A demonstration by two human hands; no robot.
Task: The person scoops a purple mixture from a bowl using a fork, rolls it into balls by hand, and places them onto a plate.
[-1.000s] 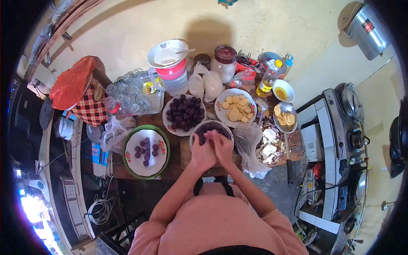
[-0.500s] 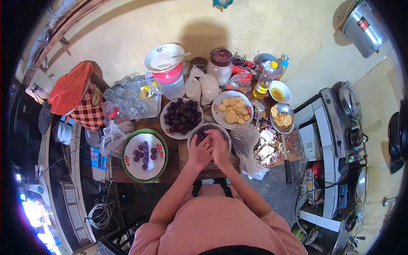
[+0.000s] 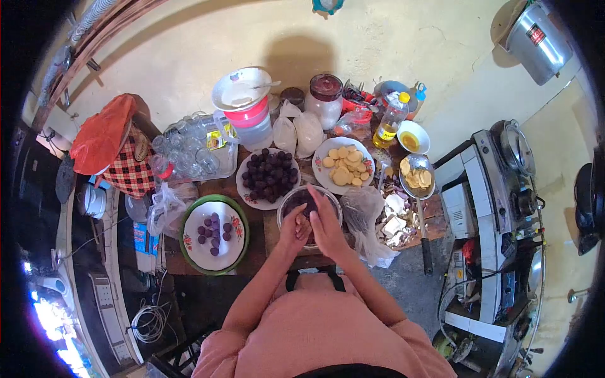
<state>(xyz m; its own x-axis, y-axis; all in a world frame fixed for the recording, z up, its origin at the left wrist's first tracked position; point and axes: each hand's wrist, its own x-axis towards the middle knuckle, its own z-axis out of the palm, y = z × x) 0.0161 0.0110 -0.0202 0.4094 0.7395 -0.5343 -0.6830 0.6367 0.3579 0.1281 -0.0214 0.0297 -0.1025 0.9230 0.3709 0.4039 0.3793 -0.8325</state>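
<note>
My left hand (image 3: 295,230) is over the near part of a clear bowl (image 3: 341,222), its fingers curled and palm turned inward. Beside it my right hand (image 3: 328,230) is tilted, with its fingers stretched out flat against the left hand. Anything between the palms is hidden. Dark purple dough (image 3: 296,200) fills the bowl beneath them. To the left, a white flowered plate (image 3: 196,249) in a green-rimmed basin (image 3: 183,249) holds several small purple balls (image 3: 215,230). Behind the bowl, a plate is heaped with darker purple balls (image 3: 271,176).
Yellow flat rounds (image 3: 345,165) fill another plate. A skimmer (image 3: 418,176) with fried pieces, an oil bottle (image 3: 392,123) and a plastic bag (image 3: 365,217) are on the right. A tray of glass jars (image 3: 189,151) and a water jug (image 3: 249,132) stand at the back.
My hands have drawn slightly back toward me and turned more upright over the bowl. My right hand's fingers are now straighter, and more of the purple dough shows.
</note>
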